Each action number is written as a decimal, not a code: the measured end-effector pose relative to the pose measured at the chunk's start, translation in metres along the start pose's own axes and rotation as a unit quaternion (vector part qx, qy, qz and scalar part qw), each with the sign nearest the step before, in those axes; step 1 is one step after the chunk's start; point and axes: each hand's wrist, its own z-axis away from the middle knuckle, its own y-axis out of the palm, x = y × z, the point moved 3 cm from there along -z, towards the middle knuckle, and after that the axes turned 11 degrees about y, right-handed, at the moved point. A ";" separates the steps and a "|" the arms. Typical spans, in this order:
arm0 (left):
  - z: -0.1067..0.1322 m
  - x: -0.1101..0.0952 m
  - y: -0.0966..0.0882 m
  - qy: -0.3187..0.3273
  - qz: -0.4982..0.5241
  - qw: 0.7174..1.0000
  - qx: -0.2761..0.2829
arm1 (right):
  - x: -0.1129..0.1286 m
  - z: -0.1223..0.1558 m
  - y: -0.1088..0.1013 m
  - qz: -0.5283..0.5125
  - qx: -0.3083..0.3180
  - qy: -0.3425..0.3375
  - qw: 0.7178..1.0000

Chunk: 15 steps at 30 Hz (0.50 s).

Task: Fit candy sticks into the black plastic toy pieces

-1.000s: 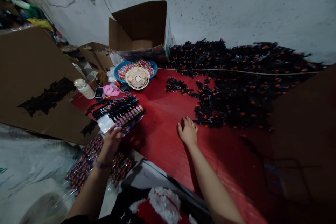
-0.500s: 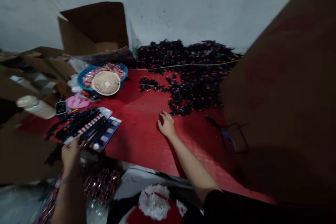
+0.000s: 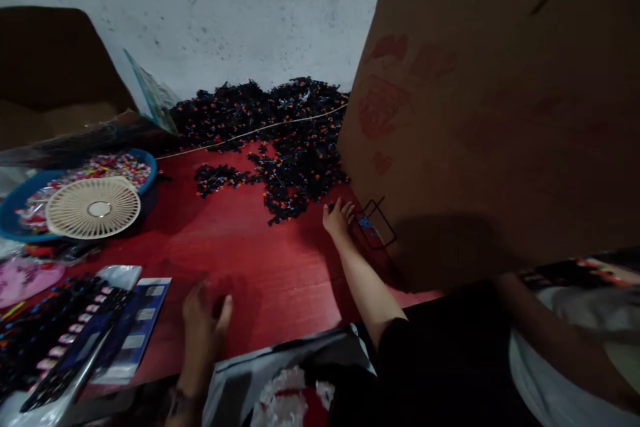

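Fingers (image 3: pixel 347 209) of the right hand (image 3: pixel 339 223) lie spread apart, just beside a small black wire frame (image 3: pixel 375 223) at the right edge of the red table (image 3: pixel 250 240), against a brown cardboard sheet (image 3: pixel 450 113). Left hand (image 3: pixel 203 330) hovers open near blue-backed packaged cards (image 3: pixel 135 327).

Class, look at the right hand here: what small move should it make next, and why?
Probably it should take hold of the small black wire frame. The right hand is open just beside it, and the frame sits at the foot of the cardboard sheet. The left hand is farther away.
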 end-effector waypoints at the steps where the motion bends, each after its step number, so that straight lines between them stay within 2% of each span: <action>1: -0.009 -0.015 0.029 0.028 0.022 0.998 0.049 | -0.003 -0.005 0.002 0.008 0.018 0.005 1.000; 2: -0.018 -0.029 0.056 0.041 0.030 0.994 0.096 | -0.003 -0.005 0.006 0.010 0.044 -0.018 0.999; 4: -0.035 -0.053 0.101 0.049 0.014 0.985 0.163 | 0.000 0.008 0.020 -0.007 0.103 -0.115 0.988; 6: -0.056 -0.075 0.135 0.054 -0.015 0.978 0.201 | 0.004 0.024 0.032 -0.054 0.146 -0.215 0.964; 8: -0.080 -0.092 0.159 0.059 -0.036 0.974 0.217 | 0.001 0.028 0.034 -0.117 0.147 -0.266 0.945; 11: -0.114 -0.109 0.182 0.063 -0.058 0.973 0.214 | -0.015 0.003 0.021 -0.186 0.080 -0.247 0.948; 15: -0.141 -0.116 0.199 0.073 -0.072 0.972 0.211 | -0.035 -0.061 0.000 -0.209 -0.032 -0.150 0.966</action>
